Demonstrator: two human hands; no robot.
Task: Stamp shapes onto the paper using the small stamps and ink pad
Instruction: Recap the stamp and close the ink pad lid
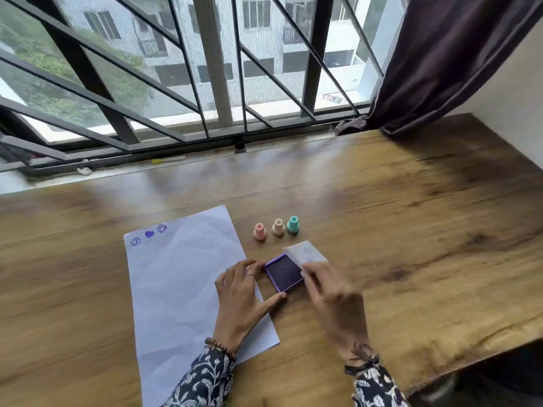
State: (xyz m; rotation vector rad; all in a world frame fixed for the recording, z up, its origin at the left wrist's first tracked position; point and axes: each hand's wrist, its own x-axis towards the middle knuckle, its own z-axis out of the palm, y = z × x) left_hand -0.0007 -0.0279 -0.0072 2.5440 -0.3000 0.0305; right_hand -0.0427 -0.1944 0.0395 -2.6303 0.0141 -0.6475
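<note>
Paper [182, 289] lies crumpled under the left hand [239, 301] and runs well beyond it, toward the window and back to the near table edge. Three purple prints sit in its far corner, two smiling faces with a heart between them; the rest of the sheet is bare, so I judge the stamping barely begun, with most of the sheet left to fill.

Beside that hand's fingertips sits the ink pad [284, 272], a purple square tray with its dark pad uncovered. The left hand steadies it, fingers spread, thumb against the near corner and forefinger at the far one. The right hand [329, 292], just on the other side of the pad, pinches the clear lid [305, 252], which is tilted up off the pad's far edge; motion blur hides how firmly.

Beyond both hands stand three small stamps, pink stamp [259, 231], cream stamp [278, 227] and teal stamp [292, 224], upright in a row, untouched, close to the paper's edge.

Nothing blocks the wooden table [411, 230] between pad, stamps and paper; only the lid, held above the pad, sits in the way of inking.
</note>
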